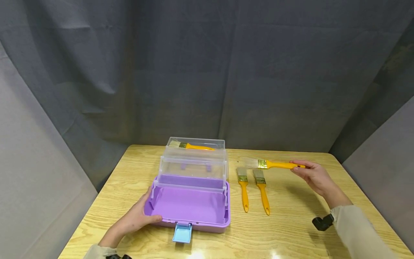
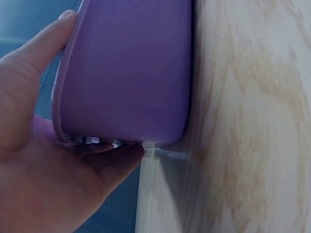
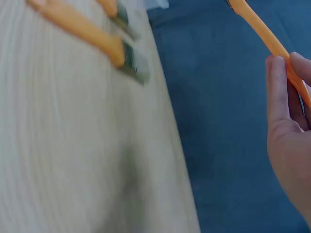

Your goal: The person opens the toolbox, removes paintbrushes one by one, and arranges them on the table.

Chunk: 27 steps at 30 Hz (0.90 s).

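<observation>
My right hand (image 1: 315, 175) pinches the end of a yellow-handled paintbrush (image 1: 279, 164) between thumb and fingers, its bristles toward the left. The brush is held up off the table, as the right wrist view also shows. Below it lie two more paintbrushes (image 1: 244, 194) (image 1: 262, 194), bristles away from me. At the left, my left hand (image 1: 137, 214) grips the front left corner of a purple plastic box (image 2: 126, 73), thumb along the front rim and fingers on the side. The box stands with its clear tray (image 1: 192, 172) folded up and back; its purple base holds nothing.
Another paintbrush (image 1: 197, 147) lies in the upper clear compartment at the back of the box. A light blue latch (image 1: 182, 233) hangs down in front. The wooden table (image 1: 291, 230) ends at a dark curtain (image 1: 275, 90) behind.
</observation>
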### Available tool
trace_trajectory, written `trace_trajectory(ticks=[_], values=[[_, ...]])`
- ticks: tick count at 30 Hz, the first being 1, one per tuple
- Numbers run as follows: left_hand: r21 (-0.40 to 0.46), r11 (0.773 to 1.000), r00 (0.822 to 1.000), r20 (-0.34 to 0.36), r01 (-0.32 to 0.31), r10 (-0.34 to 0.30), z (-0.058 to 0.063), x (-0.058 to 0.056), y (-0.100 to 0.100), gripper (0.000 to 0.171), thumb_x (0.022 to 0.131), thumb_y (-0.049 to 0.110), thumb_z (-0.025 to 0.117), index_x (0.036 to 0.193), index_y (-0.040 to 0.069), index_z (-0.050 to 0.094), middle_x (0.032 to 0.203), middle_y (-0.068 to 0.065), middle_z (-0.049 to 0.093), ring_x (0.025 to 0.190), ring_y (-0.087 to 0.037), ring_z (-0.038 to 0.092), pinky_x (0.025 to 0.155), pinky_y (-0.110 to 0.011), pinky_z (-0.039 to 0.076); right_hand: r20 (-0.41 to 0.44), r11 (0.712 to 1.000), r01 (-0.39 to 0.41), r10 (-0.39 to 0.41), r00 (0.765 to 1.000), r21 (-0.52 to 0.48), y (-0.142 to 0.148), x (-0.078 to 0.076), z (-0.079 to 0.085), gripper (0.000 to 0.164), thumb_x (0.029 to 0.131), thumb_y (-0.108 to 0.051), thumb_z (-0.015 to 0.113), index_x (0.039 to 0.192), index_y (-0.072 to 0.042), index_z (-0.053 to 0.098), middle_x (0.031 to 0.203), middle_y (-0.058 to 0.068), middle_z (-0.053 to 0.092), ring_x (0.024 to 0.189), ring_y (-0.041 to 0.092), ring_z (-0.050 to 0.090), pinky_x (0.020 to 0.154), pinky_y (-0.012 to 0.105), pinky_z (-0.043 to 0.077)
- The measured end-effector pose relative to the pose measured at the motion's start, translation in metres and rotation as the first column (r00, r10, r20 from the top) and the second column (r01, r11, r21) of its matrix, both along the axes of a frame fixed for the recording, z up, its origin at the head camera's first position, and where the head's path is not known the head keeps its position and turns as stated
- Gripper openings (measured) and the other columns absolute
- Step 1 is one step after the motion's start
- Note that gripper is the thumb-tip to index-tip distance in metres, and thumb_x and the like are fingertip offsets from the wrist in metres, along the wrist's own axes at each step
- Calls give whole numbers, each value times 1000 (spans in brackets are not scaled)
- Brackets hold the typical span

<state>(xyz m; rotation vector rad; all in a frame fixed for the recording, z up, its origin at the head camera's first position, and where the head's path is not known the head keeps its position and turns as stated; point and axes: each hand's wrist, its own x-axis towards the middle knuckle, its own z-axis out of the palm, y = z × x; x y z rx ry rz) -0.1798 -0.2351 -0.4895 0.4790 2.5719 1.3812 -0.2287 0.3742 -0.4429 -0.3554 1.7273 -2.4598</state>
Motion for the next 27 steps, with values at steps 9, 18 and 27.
trace_trajectory(ticks=[9, 18, 27], values=[[6, 1000, 999, -30, 17, -17, 0, -1, 0, 113, 77, 26, 79, 152, 12, -4, 154, -26, 5, 137, -47, 11, 105, -65, 13, 69, 996, 11, -5, 998, -94, 43, 11, -23, 39, 93, 17, 41, 112, -2, 69, 110, 6, 66, 100, 19, 65, 86, 27, 50], [8, 1000, 1000, -25, 10, -10, 0, -1, 0, 114, 76, 28, 80, 153, 13, -3, 154, -25, 4, 137, -46, 11, 106, -64, 12, 119, 993, 101, -93, 989, -67, 70, 21, -42, 38, 92, 16, 45, 104, -7, 73, 104, 3, 67, 94, 17, 67, 83, 25, 52], [37, 999, 999, -27, 17, -16, 0, 0, 1, 114, 75, 25, 80, 152, 13, -3, 154, -25, 4, 137, -47, 11, 105, -64, 12, 159, 960, 237, -260, 952, 151, 78, 23, -55, 30, 91, 7, 56, 98, -15, 76, 97, -8, 68, 87, 8, 67, 78, 21, 53]])
